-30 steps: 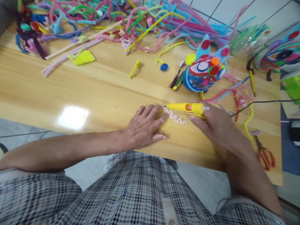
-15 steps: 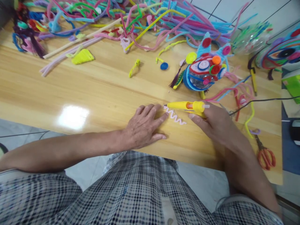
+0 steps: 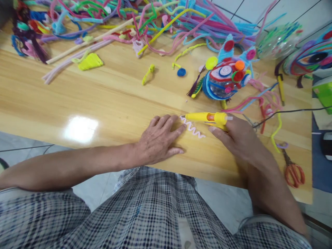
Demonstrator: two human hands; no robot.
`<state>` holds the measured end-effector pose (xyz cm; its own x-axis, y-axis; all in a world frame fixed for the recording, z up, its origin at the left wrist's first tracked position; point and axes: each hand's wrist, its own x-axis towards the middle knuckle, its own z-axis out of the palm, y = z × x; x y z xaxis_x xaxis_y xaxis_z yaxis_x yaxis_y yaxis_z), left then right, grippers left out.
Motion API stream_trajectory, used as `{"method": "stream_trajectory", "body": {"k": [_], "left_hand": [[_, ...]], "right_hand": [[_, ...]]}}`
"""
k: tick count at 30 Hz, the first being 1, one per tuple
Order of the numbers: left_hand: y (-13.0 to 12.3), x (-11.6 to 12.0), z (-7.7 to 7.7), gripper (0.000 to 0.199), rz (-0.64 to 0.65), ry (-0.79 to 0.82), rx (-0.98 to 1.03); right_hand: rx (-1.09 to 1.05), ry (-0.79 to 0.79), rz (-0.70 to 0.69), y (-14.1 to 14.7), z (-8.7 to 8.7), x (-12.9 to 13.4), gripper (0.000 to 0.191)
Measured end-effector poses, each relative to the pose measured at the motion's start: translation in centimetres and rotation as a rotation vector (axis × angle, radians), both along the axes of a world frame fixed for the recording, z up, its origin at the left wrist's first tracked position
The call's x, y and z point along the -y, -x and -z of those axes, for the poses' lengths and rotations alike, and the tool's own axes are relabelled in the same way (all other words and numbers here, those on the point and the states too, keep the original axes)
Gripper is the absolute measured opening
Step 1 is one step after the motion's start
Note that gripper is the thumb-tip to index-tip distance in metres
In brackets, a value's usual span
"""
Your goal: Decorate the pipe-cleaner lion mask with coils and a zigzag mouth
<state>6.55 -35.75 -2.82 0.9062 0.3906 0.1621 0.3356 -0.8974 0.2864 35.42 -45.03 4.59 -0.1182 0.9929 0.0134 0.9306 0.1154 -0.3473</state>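
A pale pink zigzag pipe cleaner (image 3: 194, 130) lies flat on the wooden table (image 3: 116, 100). My left hand (image 3: 160, 140) rests palm down beside it, fingers stretched out, with the index fingertip touching its edge. In my right hand (image 3: 237, 133) is a yellow hot glue gun (image 3: 204, 118), a glue stick poking from its back. Its nozzle points left and meets the upper left end of the zigzag, close to my left fingers. My right fingers are mostly hidden behind the gun's handle; the thumb shows.
Beyond my hands stands a decorated bottle mask (image 3: 221, 77). Many coloured pipe cleaners (image 3: 192, 26) are heaped along the far edge. Scissors (image 3: 294, 173) with orange handles lie at the right, and a black cord (image 3: 298, 110) runs off that side. A yellow wrapped piece (image 3: 90, 61) sits at the left.
Almost nothing differs. Both hands, the glue gun and the zigzag pipe cleaner keep their places; the view has shifted very slightly.
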Motion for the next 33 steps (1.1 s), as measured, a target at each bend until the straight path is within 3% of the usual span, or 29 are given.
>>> {"method": "stream_trajectory", "body": {"k": [10, 20, 33], "left_hand": [[-0.1, 0.0, -0.1, 0.086, -0.007, 0.021, -0.020], [-0.1, -0.1, -0.6, 0.085, 0.004, 0.017, -0.059], [-0.1, -0.1, -0.4, 0.086, 0.002, 0.016, -0.040]], "right_hand": [[-0.048, -0.007, -0.037, 0.1, -0.3, 0.4, 0.019], [-0.040, -0.016, 0.026, -0.7, 0.1, 1.0, 0.027], [-0.059, 0.043, 0.025, -0.3, -0.7, 1.2, 0.019]]}}
